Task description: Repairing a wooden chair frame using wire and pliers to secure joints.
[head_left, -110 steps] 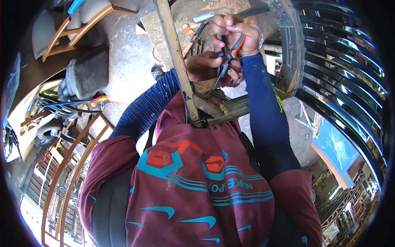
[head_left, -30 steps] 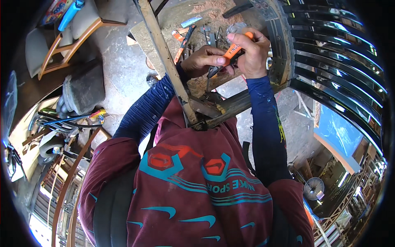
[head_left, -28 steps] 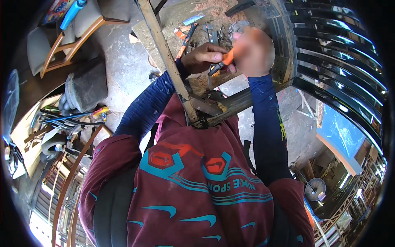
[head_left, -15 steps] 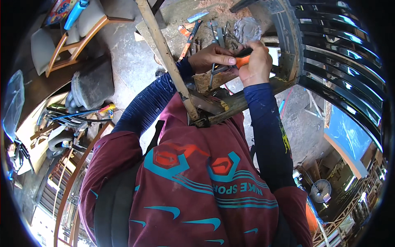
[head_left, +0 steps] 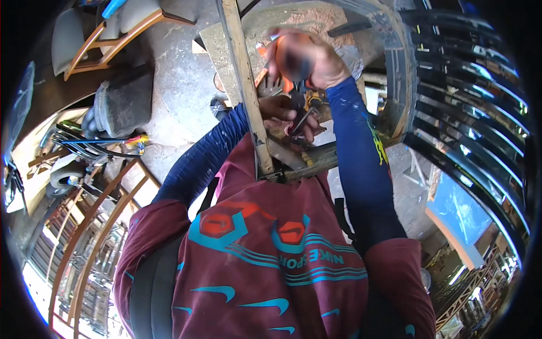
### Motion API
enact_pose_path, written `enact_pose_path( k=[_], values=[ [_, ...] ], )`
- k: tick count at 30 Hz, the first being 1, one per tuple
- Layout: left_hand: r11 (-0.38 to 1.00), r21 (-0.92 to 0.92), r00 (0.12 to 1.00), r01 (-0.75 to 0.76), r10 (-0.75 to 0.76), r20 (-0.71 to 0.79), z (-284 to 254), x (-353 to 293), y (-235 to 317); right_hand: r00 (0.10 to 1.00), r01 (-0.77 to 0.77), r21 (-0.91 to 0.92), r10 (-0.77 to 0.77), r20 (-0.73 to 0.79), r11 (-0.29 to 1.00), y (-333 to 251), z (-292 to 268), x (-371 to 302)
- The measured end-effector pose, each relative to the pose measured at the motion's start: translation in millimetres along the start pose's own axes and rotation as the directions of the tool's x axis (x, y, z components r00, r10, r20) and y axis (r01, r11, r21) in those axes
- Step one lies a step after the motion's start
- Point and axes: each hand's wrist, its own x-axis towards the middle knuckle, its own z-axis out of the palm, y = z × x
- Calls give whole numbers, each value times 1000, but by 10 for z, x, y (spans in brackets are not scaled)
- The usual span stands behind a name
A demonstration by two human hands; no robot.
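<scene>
My right hand (head_left: 327, 65) is raised over the far part of a worn wooden frame (head_left: 247, 85), fingers wrapped round an orange-and-black tool (head_left: 294, 50). Motion blur and the end-on angle hide the tool's exact kind. Below it, my left hand (head_left: 276, 108) reaches in under the frame's left bar. Its fingers are closed on a thin dark metal piece (head_left: 302, 120), partly hidden. The frame's near corner (head_left: 276, 166) rests close against my shirt.
Behind the hands is a board (head_left: 223, 45) with tools and wood shavings (head_left: 316, 22). Glossy black slats (head_left: 468, 85) rise at the right, beside a blue panel (head_left: 460, 209). To the left are a wooden chair frame (head_left: 107, 45), grey cushions (head_left: 124, 104) and a tyre (head_left: 65, 176).
My right hand has moved up and left, away from my left hand, with the orange tool in it. My left hand has dropped nearer to me. The whole view has shifted slightly.
</scene>
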Motion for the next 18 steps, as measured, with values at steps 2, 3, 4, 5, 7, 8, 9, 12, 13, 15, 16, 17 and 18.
enact_pose_path(
  k=[2,3,4,5,7,8,9,12,13,15,16,17,18],
  values=[
    [999,-31,996,-16,13,-90,158,-15,34,952,40,-74,-60,-300,996,-67,-361,40],
    [991,-130,997,-35,25,-77,111,6,-55,883,-52,-86,6,-469,995,-29,-580,73],
    [973,-226,997,-55,41,-66,75,22,-100,782,-143,-86,59,-621,986,96,-850,120],
    [987,-148,996,-66,57,-66,109,33,-52,768,-360,-201,167,-619,911,272,-1164,188],
    [997,-52,996,-65,62,-57,155,132,-75,752,-581,-521,167,-638,626,845,-1801,197],
    [994,61,995,-95,95,-1,87,208,-136,785,-581,-689,76,-615,433,1137,-2131,174],
    [979,34,974,202,-197,-110,219,160,85,768,-637,-748,62,-638,188,1372,-2469,96],
    [981,99,957,166,-136,-257,234,10,-98,740,-669,-722,-65,-670,-174,1801,-2791,116],
    [997,2,896,82,-72,-437,306,-16,-79,752,-656,-735,-61,-657,-171,1775,-2825,146],
    [1000,7,677,-18,17,-736,-118,-234,-631,811,-555,-729,-66,-581,-401,1727,-2656,140],
    [994,102,539,26,72,-839,-187,-488,-732,884,-389,-785,43,-465,-482,1517,-2126,352],
    [975,130,447,182,36,-894,-268,-469,-665,845,-475,-818,91,-527,-324,1295,-1928,491],
    [934,133,326,332,19,-945,-310,-438,-567,918,-356,-877,57,-393,-324,1039,-1395,569]
  ],
)
